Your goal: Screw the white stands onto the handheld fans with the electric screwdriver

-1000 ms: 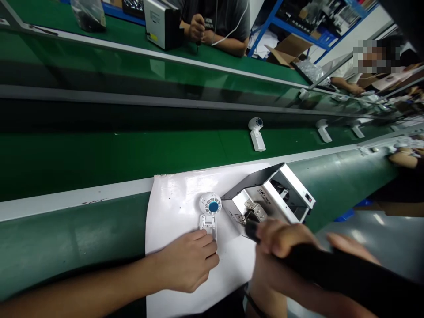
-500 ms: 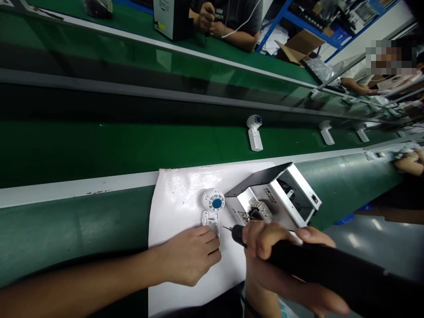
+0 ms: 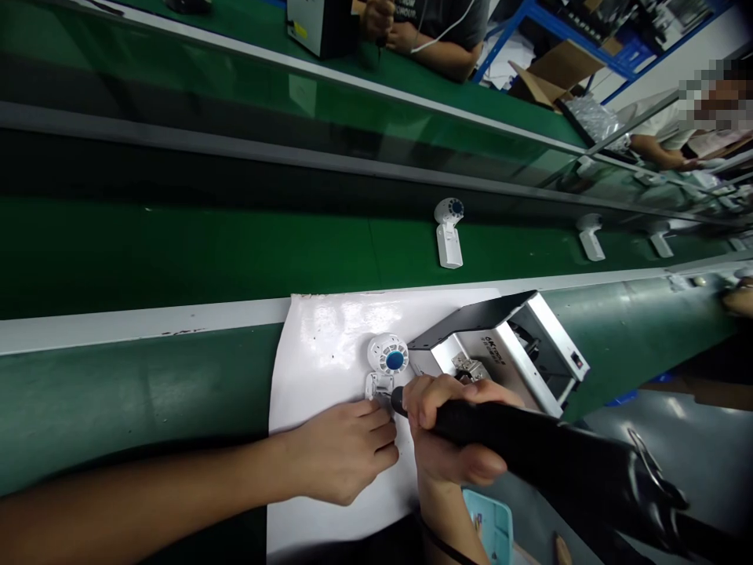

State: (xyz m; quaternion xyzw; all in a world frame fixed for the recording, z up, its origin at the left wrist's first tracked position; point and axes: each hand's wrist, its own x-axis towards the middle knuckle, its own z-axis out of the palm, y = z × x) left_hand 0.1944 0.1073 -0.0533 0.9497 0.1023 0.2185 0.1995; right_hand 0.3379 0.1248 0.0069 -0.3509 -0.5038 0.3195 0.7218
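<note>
A white plastic device with a round vented head and a blue disc (image 3: 388,355) lies on the white sheet (image 3: 318,369). My left hand (image 3: 350,449) is closed on the lower part of its body, hiding most of it. My right hand (image 3: 450,424) is wrapped round a black electric screwdriver (image 3: 506,431), held slanting down to the left. Its nose reaches the opened body part just above my left fingertips; the bit's exact contact point is hard to see. Behind the right hand stands a silver-and-black screw feeder (image 3: 506,353).
Beyond a white ledge runs a green belt (image 3: 235,251) with a similar white device (image 3: 450,235) and several more to the right. A teal tray (image 3: 491,522) is below the table edge. Across the line, a person's hands (image 3: 385,27) are beside another box-shaped machine (image 3: 318,27).
My right hand has brought the screwdriver left, so its tip is now at the device body. The left hand keeps its hold. The whole view has shifted slightly.
</note>
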